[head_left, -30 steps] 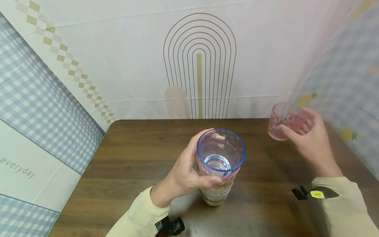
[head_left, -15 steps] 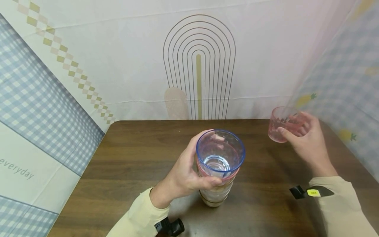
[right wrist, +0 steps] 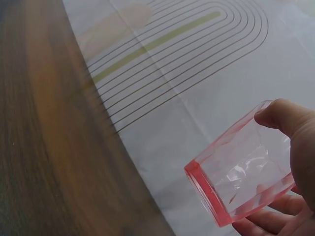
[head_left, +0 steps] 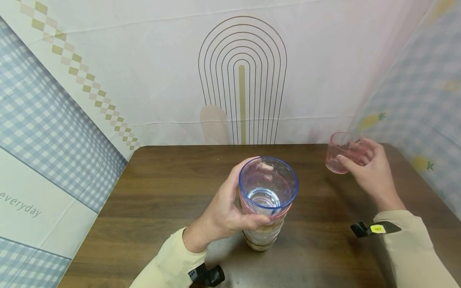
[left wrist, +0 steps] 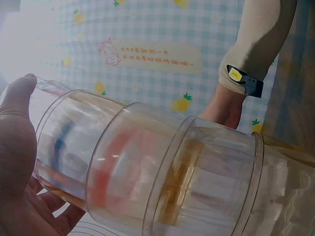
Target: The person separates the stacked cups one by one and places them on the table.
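A tall stack of clear tumblers (head_left: 262, 237) stands near the middle, nested one into another. Its top tumbler (head_left: 268, 182) has a blue rim, with pink and amber tints below. My left hand (head_left: 225, 208) grips the stack near the top, thumb at the front and fingers behind, partly hidden. In the left wrist view several tumbler sections (left wrist: 133, 162) show blue, pink and amber bands. Off to the right, my right hand (head_left: 376, 174) holds a clear pink tumbler (head_left: 336, 158) by its side, thumb opposite the fingers. In the right wrist view its thick pink base (right wrist: 209, 194) points away from the palm.
Beneath both hands lies a dark wooden table (head_left: 173, 180). A white cloth (head_left: 162, 80) with printed arches hangs at its back edge. Checked cloths stand on the left (head_left: 54, 92) and right (head_left: 425, 120), the right one close beside my right hand.
My right hand has come slightly left and down with the pink tumbler, closer to the table. My left hand and the stack have stayed in place.
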### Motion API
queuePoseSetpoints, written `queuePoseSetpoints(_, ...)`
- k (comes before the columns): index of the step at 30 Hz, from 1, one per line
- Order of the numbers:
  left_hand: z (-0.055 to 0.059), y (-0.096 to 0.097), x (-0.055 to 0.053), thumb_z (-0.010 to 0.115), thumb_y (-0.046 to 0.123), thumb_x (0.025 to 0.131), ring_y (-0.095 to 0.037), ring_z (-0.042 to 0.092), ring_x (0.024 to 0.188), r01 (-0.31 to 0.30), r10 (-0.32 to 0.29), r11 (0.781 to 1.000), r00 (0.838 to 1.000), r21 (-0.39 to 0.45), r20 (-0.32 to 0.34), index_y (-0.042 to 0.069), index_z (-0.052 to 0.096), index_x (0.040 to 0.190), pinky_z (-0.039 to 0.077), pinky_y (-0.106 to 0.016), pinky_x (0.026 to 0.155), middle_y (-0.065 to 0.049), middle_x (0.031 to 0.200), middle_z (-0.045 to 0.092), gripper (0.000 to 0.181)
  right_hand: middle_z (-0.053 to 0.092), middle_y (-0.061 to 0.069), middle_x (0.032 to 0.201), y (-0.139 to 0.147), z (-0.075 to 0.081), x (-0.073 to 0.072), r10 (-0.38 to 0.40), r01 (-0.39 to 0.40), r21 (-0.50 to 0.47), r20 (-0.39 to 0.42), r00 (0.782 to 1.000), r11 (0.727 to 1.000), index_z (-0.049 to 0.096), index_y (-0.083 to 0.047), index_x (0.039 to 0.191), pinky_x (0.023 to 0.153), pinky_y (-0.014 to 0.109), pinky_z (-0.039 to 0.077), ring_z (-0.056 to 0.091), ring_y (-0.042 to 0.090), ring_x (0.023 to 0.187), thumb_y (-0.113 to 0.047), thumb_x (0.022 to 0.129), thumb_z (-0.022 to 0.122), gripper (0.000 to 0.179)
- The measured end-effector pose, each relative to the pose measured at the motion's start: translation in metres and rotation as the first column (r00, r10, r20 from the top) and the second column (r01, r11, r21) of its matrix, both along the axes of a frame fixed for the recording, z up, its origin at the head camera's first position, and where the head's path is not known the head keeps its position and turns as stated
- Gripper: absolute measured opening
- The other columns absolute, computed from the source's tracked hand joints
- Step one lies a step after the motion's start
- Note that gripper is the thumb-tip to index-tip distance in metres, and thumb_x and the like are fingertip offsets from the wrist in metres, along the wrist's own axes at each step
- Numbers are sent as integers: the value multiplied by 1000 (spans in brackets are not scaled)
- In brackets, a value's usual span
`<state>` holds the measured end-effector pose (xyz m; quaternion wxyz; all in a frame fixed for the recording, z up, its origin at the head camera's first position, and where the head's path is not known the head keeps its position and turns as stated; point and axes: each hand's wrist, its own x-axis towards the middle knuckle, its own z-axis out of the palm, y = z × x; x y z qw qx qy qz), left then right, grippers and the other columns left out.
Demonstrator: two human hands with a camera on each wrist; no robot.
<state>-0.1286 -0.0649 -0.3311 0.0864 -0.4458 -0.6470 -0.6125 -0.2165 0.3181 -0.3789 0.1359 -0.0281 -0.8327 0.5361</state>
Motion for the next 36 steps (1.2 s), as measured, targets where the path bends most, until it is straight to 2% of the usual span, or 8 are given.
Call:
queuePoseSetpoints(8, 0, 2, -2, 87, -2, 75, -41, 61, 134, -8, 8, 1000, 1000, -2, 15, -3, 32, 160, 56, -44, 116, -29, 148, 55, 102, 50, -28, 123, 6, -14, -11, 3, -5, 35, 45, 999, 999, 19, 1, 165, 86, -1, 49, 53, -14, 105, -21, 100, 79, 91)
queuePoseSetpoints(19, 0, 4, -4, 87, -2, 75, -41, 61, 134, -19, 19, 1000, 1000, -5, 25, -2, 32, 160, 55, -44, 117, -29, 149, 55, 102, 50, -16, 132, 4, -26, -22, 7, -10, 59, 65, 998, 998, 20, 2, 165, 84, 0, 48, 52, -9, 108, -24, 99, 81, 94)
queuePoseSetpoints(26, 0, 6, -6, 87, 1, 76, -41, 61, 135, -21, 21, 1000, 999, -4, 25, -2, 32, 160, 55, -44, 117, -28, 149, 55, 101, 50, -15, 130, 5, -35, -30, -1, -3, 44, 74, 997, 999, 20, 2, 164, 83, 0, 50, 52, -9, 107, -23, 99, 80, 92)
queuePoseSetpoints(29, 0, 7, -7, 87, 1, 77, -41, 61, 135, -20, 20, 1000, 999, -3, 26, -2, 32, 160, 55, -44, 116, -29, 149, 55, 100, 51, -8, 134, 5, -38, -33, -8, 4, 52, 86, 996, 999, 20, 2, 163, 82, 0, 50, 52, -8, 106, -24, 98, 81, 93)
queuePoseSetpoints(32, 0, 7, -7, 88, 0, 75, -42, 61, 134, -26, 26, 1000, 999, -2, 27, -2, 32, 160, 55, -44, 117, -29, 149, 55, 101, 52, 7, 143, 5, -40, -35, -11, 4, 72, 94, 995, 997, 18, 3, 163, 82, 0, 49, 53, -6, 107, -25, 99, 80, 93)
queuePoseSetpoints(36, 0, 8, -8, 88, -2, 74, -42, 61, 133, -32, 32, 1000, 999, -1, 30, -2, 32, 160, 55, -44, 117, -29, 149, 55, 102, 48, 25, 154, 4, -42, -37, -10, -2, 105, 112, 994, 994, 15, 3, 164, 81, -1, 47, 61, 18, 120, -27, 100, 77, 94)
